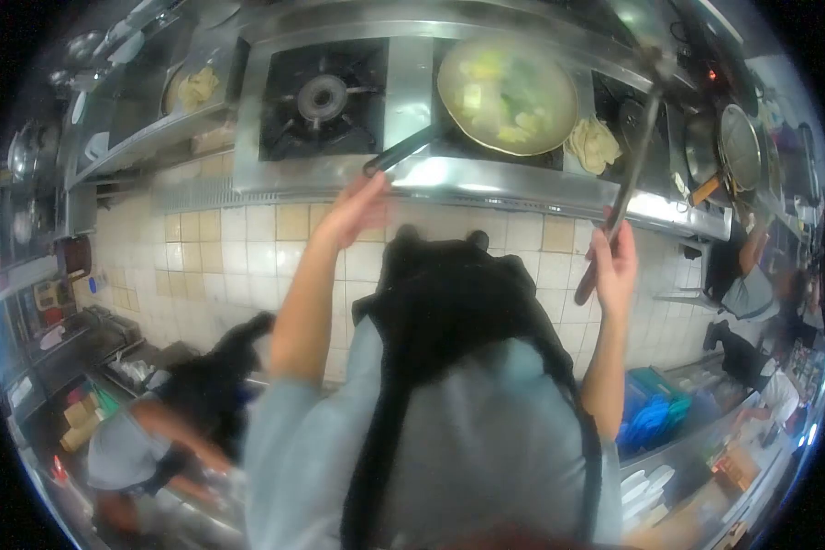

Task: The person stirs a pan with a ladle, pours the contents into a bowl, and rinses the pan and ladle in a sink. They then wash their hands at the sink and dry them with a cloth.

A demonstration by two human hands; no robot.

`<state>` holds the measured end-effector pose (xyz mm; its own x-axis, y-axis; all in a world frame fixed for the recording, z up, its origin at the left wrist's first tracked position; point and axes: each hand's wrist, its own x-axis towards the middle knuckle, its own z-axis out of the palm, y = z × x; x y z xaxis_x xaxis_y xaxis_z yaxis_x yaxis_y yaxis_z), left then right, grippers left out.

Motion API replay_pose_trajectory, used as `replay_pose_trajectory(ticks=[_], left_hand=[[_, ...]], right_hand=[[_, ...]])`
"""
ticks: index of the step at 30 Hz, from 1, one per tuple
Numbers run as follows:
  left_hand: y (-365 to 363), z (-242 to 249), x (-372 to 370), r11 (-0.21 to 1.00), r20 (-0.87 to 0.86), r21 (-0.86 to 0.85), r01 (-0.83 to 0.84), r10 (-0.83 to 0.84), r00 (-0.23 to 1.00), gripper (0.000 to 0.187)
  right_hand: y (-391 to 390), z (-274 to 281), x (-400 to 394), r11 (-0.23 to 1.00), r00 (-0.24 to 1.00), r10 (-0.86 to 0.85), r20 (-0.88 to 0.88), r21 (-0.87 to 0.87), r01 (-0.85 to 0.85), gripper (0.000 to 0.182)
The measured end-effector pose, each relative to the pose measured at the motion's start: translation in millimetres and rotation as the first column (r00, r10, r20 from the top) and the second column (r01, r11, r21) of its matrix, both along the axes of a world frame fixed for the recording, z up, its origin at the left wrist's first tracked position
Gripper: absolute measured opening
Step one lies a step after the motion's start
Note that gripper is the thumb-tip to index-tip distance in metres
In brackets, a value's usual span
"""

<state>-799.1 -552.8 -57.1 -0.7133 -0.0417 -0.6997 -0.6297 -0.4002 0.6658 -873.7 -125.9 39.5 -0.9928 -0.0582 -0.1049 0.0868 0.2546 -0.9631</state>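
Note:
A frying pan [543, 142] with pale and green vegetable pieces [500, 92] in it sits on the stove, steam hazing its contents. Its black handle [403, 149] points toward me and to the left. Just below the handle's end is my left hand [357, 215], open, with its fingers stretched out. My right hand [617, 261] is closed around the brown grip of a long-handled ladle [640, 151]. The ladle slants up and away to the right of the pan, its far end blurred over the back of the stove.
An unused burner [323, 98] lies left of the pan. A crumpled cloth [594, 145] rests on the stove's right side, near a round strainer [739, 147]. A co-worker [147, 435] bends over a counter behind me at left; blue containers [649, 408] stand behind at right.

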Motion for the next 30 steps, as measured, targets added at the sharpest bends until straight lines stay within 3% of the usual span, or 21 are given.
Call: replay_pose_trajectory(ticks=[2,7,9,11,13,15,19,21,22,24,28,30], left_hand=[[-0.6,-11.4,26.8,0.999,-0.005,0.043,-0.008,0.008,1.0,0.074],[-4.2,-58.7,114.5,0.988,0.082,0.11,-0.107,0.098,0.992,0.078],[-2.7,-69.2,146.5,0.981,0.218,0.094,-0.171,0.147,0.965,0.078],[-0.4,-77.8,174.9,0.98,0.261,0.062,-0.187,0.165,0.951,0.08],[-0.8,-89.1,198.9,0.981,0.298,0.03,-0.192,0.175,0.938,0.081],[-1.1,-99.1,218.2,0.984,0.374,0.025,-0.175,0.153,0.915,0.083],[-3.6,-111.0,237.7,0.995,0.354,-0.054,-0.081,0.095,0.93,0.085],[-1.7,-92.6,232.6,0.992,0.348,-0.101,-0.08,0.11,0.931,0.083],[-2.3,-82.2,229.2,0.986,0.341,-0.146,-0.081,0.127,0.932,0.082],[-5.8,-68.1,224.5,0.98,0.339,-0.171,-0.1,0.154,0.928,0.081],[-12.9,-61.5,223.8,0.965,0.324,-0.224,-0.138,0.208,0.923,0.085],[-14.0,-54.2,221.4,0.96,0.301,-0.216,-0.18,0.241,0.922,0.083]], right_hand=[[13.5,-13.0,-17.7,0.967,0.997,0.023,-0.079,0.255,-0.002,0.039],[10.7,-5.0,-27.7,0.94,0.987,0.112,-0.115,0.335,-0.067,0.044],[6.9,-6.8,-26.1,0.954,0.992,0.075,0.099,0.283,-0.1,0.043],[-0.7,-7.3,-19.2,0.964,0.989,0.101,0.111,0.234,-0.125,0.046],[-11.4,-2.0,-14.3,0.994,0.969,0.107,0.222,-0.053,-0.097,0.049],[-8.1,-10.4,-17.6,0.987,0.956,0.132,0.263,-0.123,-0.102,0.051],[-16.4,-13.1,-35.1,0.99,0.957,0.118,0.265,0.047,-0.135,0.052],[-11.0,-19.4,-47.4,0.932,0.958,0.226,0.175,0.247,-0.265,0.051],[-7.4,-24.9,-51.0,0.932,0.959,0.228,0.169,0.247,-0.266,0.051],[-0.6,-37.8,-58.5,0.848,0.947,0.319,0.03,0.437,-0.3,0.05],[-3.7,-35.9,-61.5,0.814,0.948,0.316,0.035,0.504,-0.29,0.05],[-14.5,-19.0,-62.0,0.769,0.952,0.261,0.162,0.561,-0.306,0.047]])
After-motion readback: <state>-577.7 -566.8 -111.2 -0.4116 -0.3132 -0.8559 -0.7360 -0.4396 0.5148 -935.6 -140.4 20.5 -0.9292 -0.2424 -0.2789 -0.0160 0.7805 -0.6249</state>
